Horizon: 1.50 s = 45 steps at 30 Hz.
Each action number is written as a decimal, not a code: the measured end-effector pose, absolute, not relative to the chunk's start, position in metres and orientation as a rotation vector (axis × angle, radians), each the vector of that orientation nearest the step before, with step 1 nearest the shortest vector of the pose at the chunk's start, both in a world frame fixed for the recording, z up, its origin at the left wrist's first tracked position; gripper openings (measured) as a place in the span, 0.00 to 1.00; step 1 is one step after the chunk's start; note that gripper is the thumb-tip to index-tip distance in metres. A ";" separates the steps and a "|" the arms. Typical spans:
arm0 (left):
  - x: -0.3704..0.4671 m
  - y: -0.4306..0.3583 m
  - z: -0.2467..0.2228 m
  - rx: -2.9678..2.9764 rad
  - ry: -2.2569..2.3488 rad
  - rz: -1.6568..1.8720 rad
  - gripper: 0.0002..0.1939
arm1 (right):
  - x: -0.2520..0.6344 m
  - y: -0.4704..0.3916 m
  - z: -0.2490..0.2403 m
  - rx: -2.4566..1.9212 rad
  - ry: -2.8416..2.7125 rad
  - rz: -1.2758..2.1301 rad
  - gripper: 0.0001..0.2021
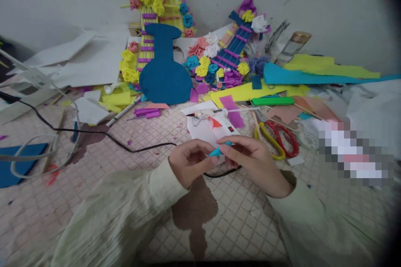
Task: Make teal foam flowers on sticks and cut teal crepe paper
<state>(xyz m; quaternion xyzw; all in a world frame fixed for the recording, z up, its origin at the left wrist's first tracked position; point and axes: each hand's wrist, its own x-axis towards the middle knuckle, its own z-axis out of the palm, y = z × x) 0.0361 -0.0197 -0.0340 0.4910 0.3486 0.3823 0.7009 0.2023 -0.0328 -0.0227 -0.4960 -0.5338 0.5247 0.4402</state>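
Between my two hands is a small, narrow roll of bright blue paper (pixel 220 149), held at a slant above the table. My left hand (pixel 191 162) pinches its lower left end between thumb and fingers. At its upper right end, my right hand (pixel 249 156) grips it the same way. Just beyond the hands lies a white glue gun (pixel 213 116) with an orange trigger, resting on white paper (pixel 200 130). Its black cord (pixel 140 150) runs left across the table and also passes beneath my hands.
Yellow-handled scissors (pixel 272 144) and red-handled scissors (pixel 290 142) lie right of my hands, near a green-handled cutter (pixel 272 101). A dark blue guitar-shaped cutout (pixel 166 79) leans at the back, beside flower-covered paper guitars (pixel 230 52). Coloured paper (pixel 319 76) is piled at the back right.
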 end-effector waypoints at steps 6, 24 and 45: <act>0.035 -0.018 -0.033 1.148 0.866 0.904 0.11 | 0.205 -0.032 -0.021 -1.240 -1.296 1.358 0.12; 0.032 -0.016 -0.044 1.747 0.972 1.077 0.09 | 0.205 -0.035 -0.021 -1.256 -1.433 1.192 0.11; 0.049 0.022 -0.032 1.647 1.025 1.413 0.10 | 0.183 0.002 -0.007 -1.017 -1.175 1.276 0.07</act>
